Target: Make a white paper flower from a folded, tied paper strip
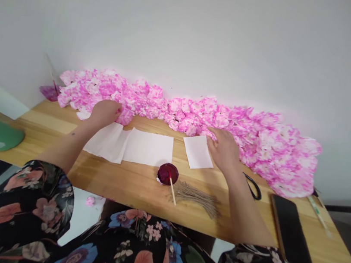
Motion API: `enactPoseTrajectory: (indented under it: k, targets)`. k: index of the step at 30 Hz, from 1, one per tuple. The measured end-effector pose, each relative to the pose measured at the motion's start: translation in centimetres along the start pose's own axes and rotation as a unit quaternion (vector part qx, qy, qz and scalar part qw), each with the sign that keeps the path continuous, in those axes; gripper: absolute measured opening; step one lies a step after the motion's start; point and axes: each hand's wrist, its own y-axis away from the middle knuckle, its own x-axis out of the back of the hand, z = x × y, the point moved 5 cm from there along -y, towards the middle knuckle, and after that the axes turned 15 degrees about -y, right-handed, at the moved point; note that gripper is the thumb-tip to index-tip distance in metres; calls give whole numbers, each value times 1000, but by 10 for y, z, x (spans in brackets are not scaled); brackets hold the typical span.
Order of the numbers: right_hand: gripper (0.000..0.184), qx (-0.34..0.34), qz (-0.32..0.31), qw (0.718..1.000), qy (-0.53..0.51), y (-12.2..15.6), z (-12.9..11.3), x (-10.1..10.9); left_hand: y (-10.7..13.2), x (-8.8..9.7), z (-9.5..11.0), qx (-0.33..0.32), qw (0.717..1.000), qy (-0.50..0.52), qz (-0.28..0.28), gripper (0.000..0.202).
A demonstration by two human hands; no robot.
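Soft light, faint shadows; upper-right corner dark, perhaps vignetted.

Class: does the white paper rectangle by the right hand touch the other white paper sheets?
No: bare brown wooden tabletop separates the white rectangle from the white sheets.

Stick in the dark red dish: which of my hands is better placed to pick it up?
Probably your right hand: it is nearer the stick, whose free end points toward you and slightly right. Your left hand is farther off, over by the leftmost white paper.
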Motion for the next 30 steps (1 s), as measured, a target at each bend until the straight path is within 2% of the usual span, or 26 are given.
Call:
enactPoseTrajectory:
  k: [5, 9, 11, 14, 17, 20, 23, 26, 30]
  targets:
    - [39, 35, -24, 999, -26, -28, -22, -13, 3, 5, -9, 13, 1000, 16, 20, 22]
    - [38, 74, -39, 995, -61, -50, -44, -26, 13, 33, -10, 40, 996, 51, 59, 24]
    - [35, 84, -42, 989, -110, -61, -58, -32, 18, 55, 1, 40, 993, 69, 89, 23]
    - [35, 64, -58, 971, -224, -76, -77, -41, 20, 85, 31, 9, 986, 75, 149, 22]
    - [47, 15, -87, 941, -325, -88, -85, -50, 16, 102, 63, -28, 975, 75, 205, 24]
    - [70, -18, -107, 929, -354, -93, -85, -56, 10, 105, 86, -62, 965, 63, 247, 26]
    - [87, -17, -106, 942, -317, -93, -82, -59, 6, 104, 100, -93, 957, 47, 272, 30]
    - [92, 12, -81, 962, -260, -92, -82, -63, 4, 104, 111, -115, 951, 32, 284, 30]
    - [89, 40, -51, 980, -190, -90, -84, -69, 1, 104, 123, -126, 948, 11, 291, 31]
